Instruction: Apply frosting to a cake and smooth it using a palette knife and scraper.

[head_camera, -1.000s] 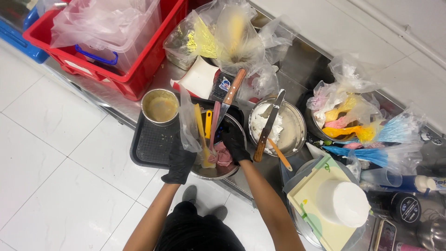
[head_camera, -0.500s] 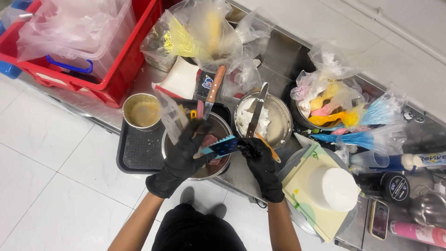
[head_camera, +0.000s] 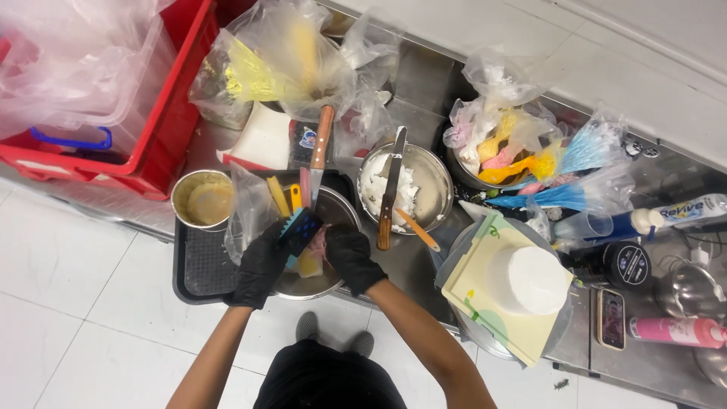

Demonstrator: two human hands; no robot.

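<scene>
Stainless steel runs the whole length of the worktop, cluttered from end to end. At its far left corner sits a big red crate stuffed with clear plastic bags. Toward the right, near the front edge, a white cake stands on a pale yellow board. At the left front edge a black tray carries a metal mixing bowl, and beside that bowl, on the tray's back left corner, a smaller tin of tan cream. A second steel bowl with white icing stands mid-worktop just right of the tray, a wooden-handled knife laid across it. Against the back edge lies a heap of piping bags in yellow, pink and blue.

Both hands wear black gloves and meet over the mixing bowl. The left hand is closed around a blue comb scraper, fingers wrapped on its lower part, with a clear plastic bag draped just behind the hand. The right hand is curled, its fingers bent in toward the scraper's edge; whether it actually pinches the scraper I cannot tell. Pinkish cream shows in the bowl between the two hands. A long palette knife with a wooden handle leans out of the bowl toward the back, alongside a small yellow and orange tool.
</scene>
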